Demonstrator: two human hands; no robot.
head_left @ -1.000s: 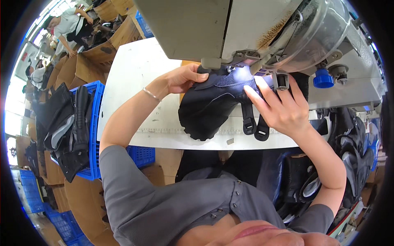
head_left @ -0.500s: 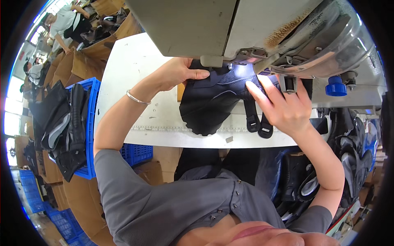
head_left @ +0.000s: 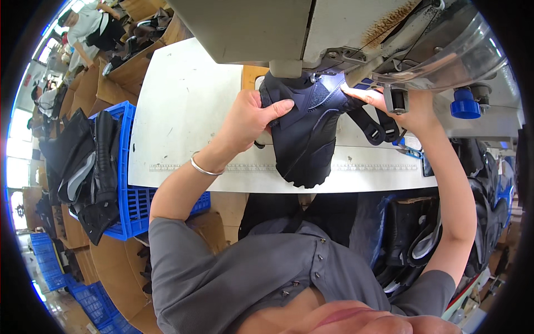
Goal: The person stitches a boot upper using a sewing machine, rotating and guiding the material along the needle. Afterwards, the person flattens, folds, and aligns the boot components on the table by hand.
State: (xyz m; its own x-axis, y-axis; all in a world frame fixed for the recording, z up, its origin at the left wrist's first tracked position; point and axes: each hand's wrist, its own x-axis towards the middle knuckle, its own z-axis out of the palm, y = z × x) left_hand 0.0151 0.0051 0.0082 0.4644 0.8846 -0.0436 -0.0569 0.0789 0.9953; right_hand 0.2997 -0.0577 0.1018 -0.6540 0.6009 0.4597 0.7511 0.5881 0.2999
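Observation:
A black shoe upper point(head_left: 306, 147) with a scalloped lower edge lies under the sewing machine head point(head_left: 267, 33), its stitched part lit by the lamp. My left hand point(head_left: 247, 119) grips the upper's left edge, thumb on top and fingers beneath. My right hand point(head_left: 414, 111) holds its right side close to the needle area; a machine part hides some of those fingers. Two black straps with buckles point(head_left: 378, 132) hang from the upper beside my right hand.
The white table point(head_left: 189, 122) carries a printed ruler strip near its front edge. Left stands a blue crate point(head_left: 127, 167) heaped with black pieces point(head_left: 83, 167). More black uppers point(head_left: 403, 234) lie at the right. Small blue-handled snips point(head_left: 409, 149) rest near my right wrist. Another person point(head_left: 92, 30) stands far left.
The upper has turned so its scalloped end points toward me and lies further right. My left hand has come nearer and lower; my right hand has shifted right, and the straps swung with it.

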